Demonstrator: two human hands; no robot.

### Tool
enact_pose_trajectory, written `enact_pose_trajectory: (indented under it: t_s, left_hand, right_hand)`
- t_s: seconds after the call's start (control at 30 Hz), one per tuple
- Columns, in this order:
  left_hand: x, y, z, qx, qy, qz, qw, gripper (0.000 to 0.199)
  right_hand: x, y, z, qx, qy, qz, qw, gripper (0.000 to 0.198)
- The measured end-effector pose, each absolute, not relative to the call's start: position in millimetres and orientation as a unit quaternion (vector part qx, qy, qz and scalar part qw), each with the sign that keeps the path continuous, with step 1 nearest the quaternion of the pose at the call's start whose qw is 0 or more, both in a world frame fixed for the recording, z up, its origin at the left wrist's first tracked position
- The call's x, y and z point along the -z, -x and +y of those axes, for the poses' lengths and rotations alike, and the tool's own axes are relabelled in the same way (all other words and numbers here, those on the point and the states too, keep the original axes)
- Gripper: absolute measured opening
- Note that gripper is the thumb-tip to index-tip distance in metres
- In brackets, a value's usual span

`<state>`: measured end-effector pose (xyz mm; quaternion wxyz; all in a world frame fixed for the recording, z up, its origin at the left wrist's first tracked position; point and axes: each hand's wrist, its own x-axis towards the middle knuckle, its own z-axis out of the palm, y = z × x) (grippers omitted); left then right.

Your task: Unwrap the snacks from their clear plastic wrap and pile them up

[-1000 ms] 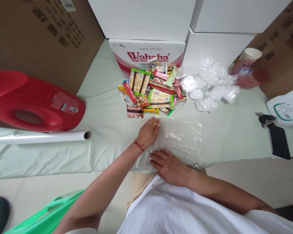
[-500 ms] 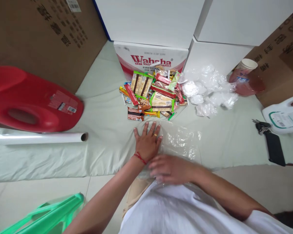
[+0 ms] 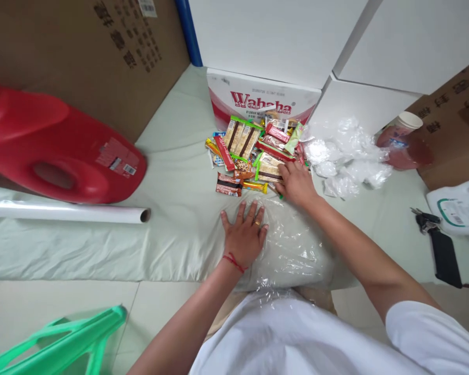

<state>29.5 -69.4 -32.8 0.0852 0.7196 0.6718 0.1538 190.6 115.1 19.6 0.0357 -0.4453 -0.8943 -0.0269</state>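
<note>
My left hand (image 3: 244,237), with a ring and a red cord at the wrist, lies flat with fingers spread on a sheet of clear plastic film (image 3: 293,245). The film spreads over the cloth in front of me, reaching the edge by my body. My right hand (image 3: 299,185) is at the front right of a pile of wrapped snack bars (image 3: 248,140). Its fingers curl over the right end of a green-edged snack packet (image 3: 269,167), which still lies on the pile. Part of that packet is hidden under the fingers.
Crumpled clear plastic (image 3: 347,153) lies right of the pile, before a paper cup (image 3: 408,122). A Wahaha carton (image 3: 263,96) stands behind. Leftward are a red jug (image 3: 113,166) and a white roll (image 3: 70,212); rightward, a white bottle (image 3: 459,208), keys (image 3: 428,221) and a black phone-like object (image 3: 445,258).
My right hand has moved from beside my left wrist, near my body, forward to the snack pile and onto a packet. My left hand stays flat on the film. The view has shifted slightly.
</note>
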Motion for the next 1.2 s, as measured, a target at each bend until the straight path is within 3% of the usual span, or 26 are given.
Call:
enact_pose_trajectory:
  t_s: [0.3,0.57,0.67,0.77,0.9,1.07,1.2]
  left_hand:
    - [27,-28,-68,-0.103,-0.720,0.679,0.098,0.056]
    - [26,-28,-68,-0.109,-0.718,0.679,0.111,0.056]
    - [25,-27,-67,-0.115,-0.716,0.678,0.119,0.056]
    - [24,-27,-67,-0.116,-0.715,0.678,0.125,0.055]
    - [24,-26,-66,-0.103,-0.718,0.676,0.131,0.055]
    - [25,-21,-70,-0.110,-0.700,0.695,0.117,0.055]
    - [26,-13,-77,-0.114,-0.699,0.696,0.115,0.058]
  right_hand:
    - [-9,-170,126,0.054,0.506,-0.858,0.077,0.059]
    - [-32,-184,122,0.002,0.529,-0.846,0.072,0.044]
    - [-61,-212,95,-0.056,0.529,-0.841,0.102,0.045]
    - [-83,-234,47,-0.187,0.522,-0.824,0.114,0.041]
    - [-68,-237,-26,-0.343,0.487,-0.796,0.108,0.036]
    - [-14,-241,-67,-0.254,0.550,-0.791,0.086,0.040]
    - [0,-260,-61,-0.179,0.582,-0.790,0.073,0.045]
